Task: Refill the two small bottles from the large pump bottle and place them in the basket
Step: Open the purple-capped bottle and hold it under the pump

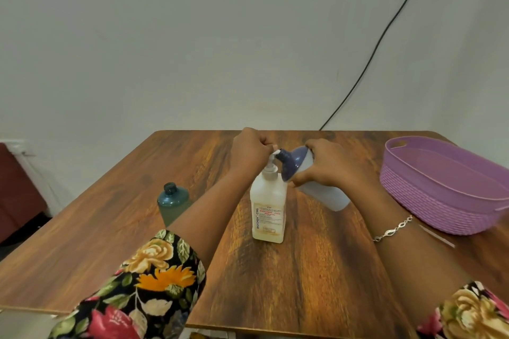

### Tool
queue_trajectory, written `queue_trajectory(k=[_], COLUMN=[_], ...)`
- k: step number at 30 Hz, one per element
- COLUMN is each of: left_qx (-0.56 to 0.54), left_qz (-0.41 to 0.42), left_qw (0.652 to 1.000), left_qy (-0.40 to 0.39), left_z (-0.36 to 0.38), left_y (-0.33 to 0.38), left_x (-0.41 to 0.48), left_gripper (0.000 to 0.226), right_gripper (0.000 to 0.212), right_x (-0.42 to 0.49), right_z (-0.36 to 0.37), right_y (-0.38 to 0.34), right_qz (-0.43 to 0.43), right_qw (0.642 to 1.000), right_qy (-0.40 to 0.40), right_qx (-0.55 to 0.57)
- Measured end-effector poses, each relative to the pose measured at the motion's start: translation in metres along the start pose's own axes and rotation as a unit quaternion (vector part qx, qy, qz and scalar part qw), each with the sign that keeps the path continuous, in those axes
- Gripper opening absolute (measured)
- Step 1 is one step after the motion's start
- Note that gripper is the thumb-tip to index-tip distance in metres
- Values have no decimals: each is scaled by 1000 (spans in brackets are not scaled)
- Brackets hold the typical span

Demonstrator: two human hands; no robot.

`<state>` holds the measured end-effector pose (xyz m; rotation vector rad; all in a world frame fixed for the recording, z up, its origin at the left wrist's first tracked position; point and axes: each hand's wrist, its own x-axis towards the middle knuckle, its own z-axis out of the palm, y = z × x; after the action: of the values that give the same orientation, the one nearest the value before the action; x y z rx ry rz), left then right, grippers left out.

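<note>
A black left sleeve at seven o'clock and right sleeve at five are printed with yellow, orange and pink flowers, and a silver link bracelet is worn on the right wrist.

The pump bottle stands upright, with a blue-topped white bottle tilted to its nozzle at 1 o'clock. An uncapped teal bottle stands at 9 o'clock, the purple basket at 3.

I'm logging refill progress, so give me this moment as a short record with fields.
left hand: grips the head of the large pump bottle
right hand: holds the white bottle tilted, blue top at the spout
teal bottle: uncapped, upright on the table, untouched
basket: far right, no bottle seen inside
</note>
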<state>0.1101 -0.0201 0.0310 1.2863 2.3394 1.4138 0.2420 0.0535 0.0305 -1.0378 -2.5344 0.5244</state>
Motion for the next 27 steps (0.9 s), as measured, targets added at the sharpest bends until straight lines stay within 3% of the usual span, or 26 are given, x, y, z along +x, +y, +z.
queue_trajectory(k=[7, 15, 27], left_qx=[-15, -53, -17], left_qz=[13, 13, 14], left_qw=[1000, 998, 1000], left_qy=[22, 26, 13], left_z=[9, 4, 2], left_y=[-11, -4, -6], left_x=[-11, -7, -5], left_gripper=[14, 13, 15], right_gripper=[68, 53, 54], right_x=[-4, -3, -6], right_z=[10, -3, -8], right_y=[2, -2, -8], right_qz=[5, -10, -25], right_qw=[1000, 1000, 999], right_qy=[3, -2, -4], right_qx=[-2, -12, -28])
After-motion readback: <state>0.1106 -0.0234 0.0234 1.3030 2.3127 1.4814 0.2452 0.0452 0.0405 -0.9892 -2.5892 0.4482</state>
